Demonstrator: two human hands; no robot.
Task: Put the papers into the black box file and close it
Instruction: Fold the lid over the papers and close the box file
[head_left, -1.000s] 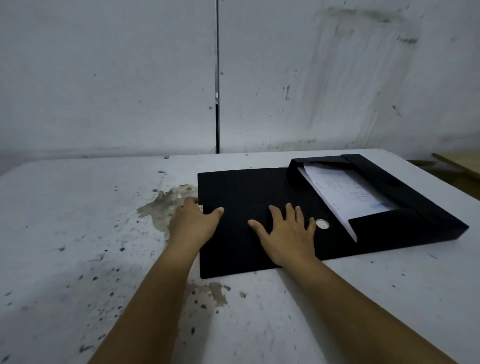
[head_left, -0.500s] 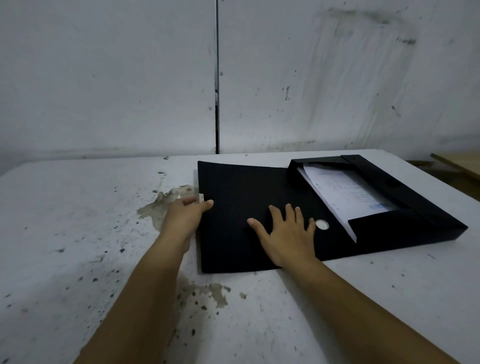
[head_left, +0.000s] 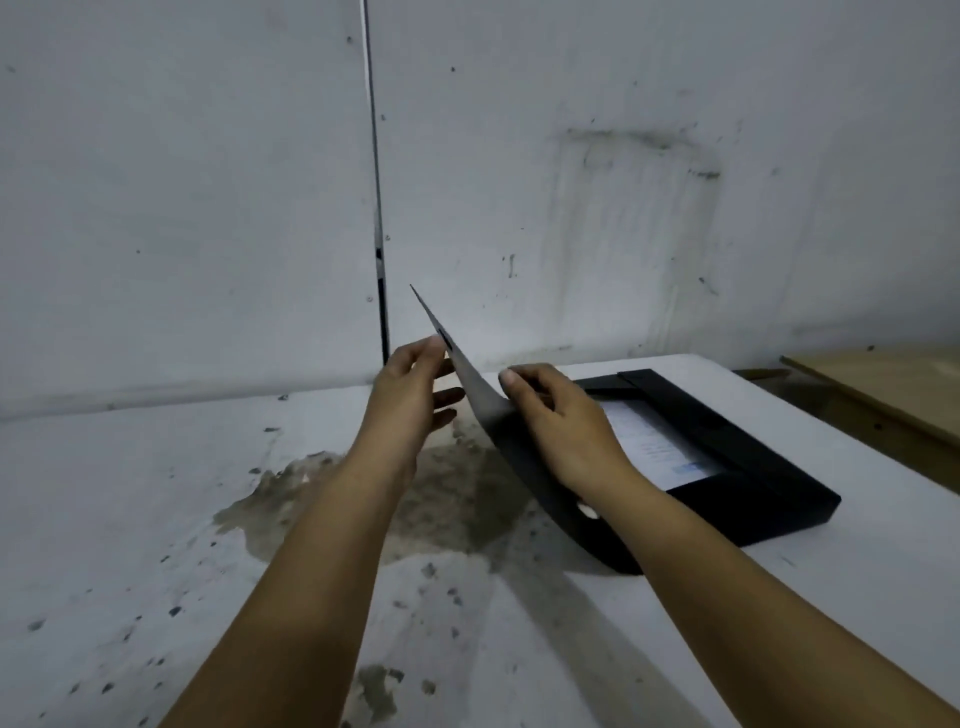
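The black box file (head_left: 753, 467) lies on the white table at the right, its tray holding white printed papers (head_left: 649, 441). Its lid flap (head_left: 467, 374) stands raised almost upright, edge-on to me, bending where it meets the table. My left hand (head_left: 410, 384) pinches the flap's free upper edge from the left side. My right hand (head_left: 561, 421) holds the flap from the right side, thumb over its edge, and hides part of the papers.
The stained white table (head_left: 208, 519) has a brown patch under the raised flap. A grey wall (head_left: 208, 182) with a vertical seam stands close behind. A wooden surface (head_left: 883, 389) sits past the table's right edge.
The lid flap lay flat on the table under both hands; now both hands have lifted it up to near vertical, swinging toward the tray. The view has shifted too.
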